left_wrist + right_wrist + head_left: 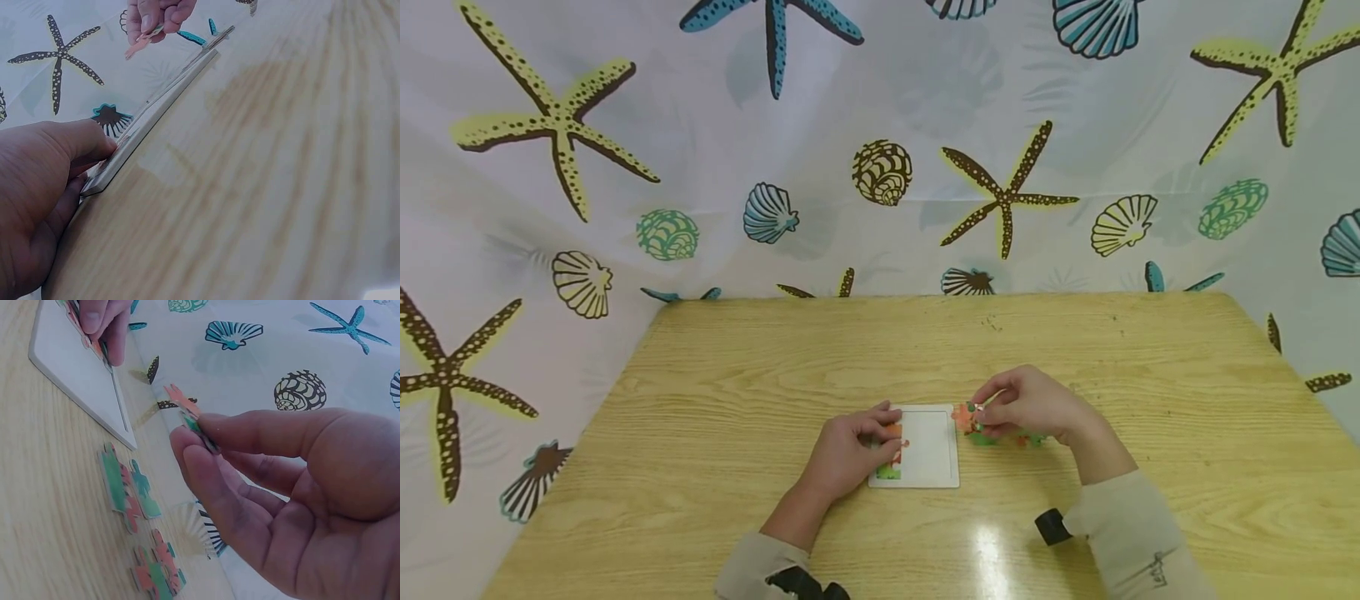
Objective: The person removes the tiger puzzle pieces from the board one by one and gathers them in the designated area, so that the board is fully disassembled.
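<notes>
A flat white puzzle tray (929, 450) lies on the table, with joined orange, red and green jigsaw pieces (889, 472) along its left side. My left hand (847, 450) holds the tray at that side, thumb over the pieces and fingers bent near the edge; the hand partly hides them. Just off the tray's upper right corner, my right hand (1026, 404) pinches an orange and green jigsaw piece (182, 400) between thumb and fingers, raised above the table. Beneath the right hand lie several loose pieces, including a green and red one (112, 481) and a blue-green one (145, 490).
The wooden table (760, 350) extends around the tray on all sides. Behind it hangs a white cloth (820, 142) printed with starfish and shells. A black device (1052, 527) sits at the right sleeve, and another dark one (797, 581) at the left.
</notes>
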A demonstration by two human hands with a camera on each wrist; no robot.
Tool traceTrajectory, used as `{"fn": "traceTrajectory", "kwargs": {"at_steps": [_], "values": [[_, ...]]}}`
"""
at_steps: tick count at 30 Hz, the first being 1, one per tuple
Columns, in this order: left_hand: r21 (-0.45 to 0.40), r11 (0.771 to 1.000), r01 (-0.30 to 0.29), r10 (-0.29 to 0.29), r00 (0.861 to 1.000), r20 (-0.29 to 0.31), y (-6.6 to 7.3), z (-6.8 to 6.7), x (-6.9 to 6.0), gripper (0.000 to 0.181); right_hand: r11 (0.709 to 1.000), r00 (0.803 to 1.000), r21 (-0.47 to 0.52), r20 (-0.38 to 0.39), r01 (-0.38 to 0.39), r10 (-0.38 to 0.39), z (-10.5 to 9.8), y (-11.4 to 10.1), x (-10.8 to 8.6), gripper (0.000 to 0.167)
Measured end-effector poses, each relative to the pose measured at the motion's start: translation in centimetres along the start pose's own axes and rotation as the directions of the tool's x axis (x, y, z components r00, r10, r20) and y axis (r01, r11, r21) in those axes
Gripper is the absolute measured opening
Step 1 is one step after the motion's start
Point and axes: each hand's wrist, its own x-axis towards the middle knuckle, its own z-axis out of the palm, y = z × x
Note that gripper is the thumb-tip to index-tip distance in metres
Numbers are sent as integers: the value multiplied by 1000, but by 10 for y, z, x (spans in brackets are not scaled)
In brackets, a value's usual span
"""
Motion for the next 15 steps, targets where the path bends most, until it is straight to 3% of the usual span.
{"fn": "traceTrajectory", "kwargs": {"at_steps": [15], "values": [[16,1000,-14,14,1000,-5,-2,-1,-1,7,998,1000,-66,-20,-1,0,-11,0,-6,21]]}}
